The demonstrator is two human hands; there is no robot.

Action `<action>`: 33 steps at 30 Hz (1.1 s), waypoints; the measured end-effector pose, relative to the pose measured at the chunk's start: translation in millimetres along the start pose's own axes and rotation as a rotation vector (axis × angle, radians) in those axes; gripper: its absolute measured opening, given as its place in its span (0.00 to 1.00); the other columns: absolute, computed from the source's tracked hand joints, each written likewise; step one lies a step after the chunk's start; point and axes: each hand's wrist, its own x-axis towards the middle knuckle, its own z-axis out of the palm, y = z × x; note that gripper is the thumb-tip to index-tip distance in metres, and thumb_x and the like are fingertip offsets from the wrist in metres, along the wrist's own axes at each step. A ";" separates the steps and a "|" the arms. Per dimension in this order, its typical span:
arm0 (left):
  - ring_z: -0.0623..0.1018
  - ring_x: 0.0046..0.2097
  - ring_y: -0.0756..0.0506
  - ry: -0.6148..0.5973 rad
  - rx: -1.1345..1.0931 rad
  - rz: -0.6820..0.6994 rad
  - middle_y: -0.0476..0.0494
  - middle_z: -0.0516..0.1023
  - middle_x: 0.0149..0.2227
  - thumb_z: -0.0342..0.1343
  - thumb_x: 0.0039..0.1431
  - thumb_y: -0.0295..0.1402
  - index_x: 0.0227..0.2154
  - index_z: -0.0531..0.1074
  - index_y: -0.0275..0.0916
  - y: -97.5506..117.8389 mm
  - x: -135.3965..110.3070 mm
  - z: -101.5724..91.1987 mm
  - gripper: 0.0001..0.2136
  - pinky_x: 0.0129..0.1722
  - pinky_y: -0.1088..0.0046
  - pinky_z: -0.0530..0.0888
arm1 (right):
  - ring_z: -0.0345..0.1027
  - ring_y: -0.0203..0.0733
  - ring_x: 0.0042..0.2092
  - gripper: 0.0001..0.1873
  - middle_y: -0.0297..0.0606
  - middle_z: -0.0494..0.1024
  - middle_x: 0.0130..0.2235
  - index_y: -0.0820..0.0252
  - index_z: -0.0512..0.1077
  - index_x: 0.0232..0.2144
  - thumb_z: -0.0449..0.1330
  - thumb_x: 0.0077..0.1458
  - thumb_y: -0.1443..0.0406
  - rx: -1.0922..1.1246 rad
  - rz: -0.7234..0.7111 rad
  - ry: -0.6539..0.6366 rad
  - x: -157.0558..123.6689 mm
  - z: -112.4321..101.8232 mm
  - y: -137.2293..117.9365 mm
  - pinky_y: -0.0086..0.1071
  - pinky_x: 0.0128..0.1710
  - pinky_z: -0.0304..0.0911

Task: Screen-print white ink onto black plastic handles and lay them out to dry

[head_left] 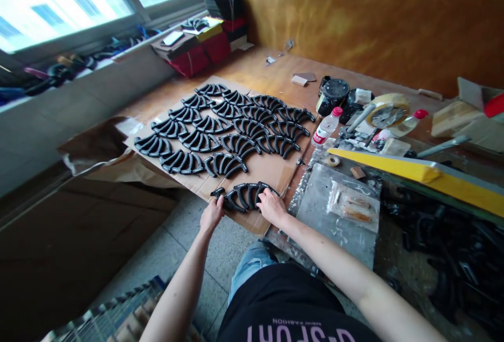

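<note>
Black, glossy curved pieces that look like handles lie in fanned groups (200,140) on a flat cardboard sheet (189,182). At the sheet's near edge is one more fanned group (246,195), between my two hands. My left hand (212,215) is closed on a black curved piece (218,193) at this group's left end. My right hand (271,206) has its fingers bent against the piece at the right end, touching it. The fingertips of that hand are partly hidden, so its grip is hard to make out.
To the right stand a plastic bottle with a red cap (327,127), a tape roll (388,111) and a yellow bar (425,174). A small plastic bag (354,203) lies on a grey plate. Dark parts (452,258) fill the lower right. Red boxes (197,56) sit by the window.
</note>
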 end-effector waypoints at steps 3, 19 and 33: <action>0.78 0.35 0.39 0.044 0.096 -0.022 0.41 0.77 0.27 0.44 0.60 0.55 0.29 0.70 0.43 1.0 -1.9 -5.5 0.21 0.37 0.64 0.69 | 0.71 0.46 0.44 0.10 0.45 0.72 0.45 0.58 0.72 0.43 0.59 0.60 0.62 -0.009 0.004 -0.024 -3.0 -0.8 -1.8 0.37 0.43 0.66; 0.79 0.42 0.42 0.093 0.348 0.321 0.37 0.77 0.43 0.50 0.64 0.41 0.54 0.71 0.36 35.8 -57.5 45.9 0.20 0.41 0.68 0.73 | 0.68 0.48 0.45 0.13 0.40 0.73 0.47 0.51 0.71 0.48 0.57 0.61 0.59 -0.029 0.108 -0.118 7.6 -6.1 -12.7 0.36 0.41 0.64; 0.77 0.43 0.44 0.113 0.112 0.599 0.37 0.77 0.43 0.51 0.63 0.36 0.51 0.72 0.34 102.5 -4.3 99.1 0.17 0.47 0.68 0.72 | 0.69 0.47 0.46 0.16 0.44 0.74 0.48 0.55 0.72 0.50 0.58 0.61 0.59 -0.008 0.331 0.012 47.6 -28.0 61.8 0.37 0.47 0.60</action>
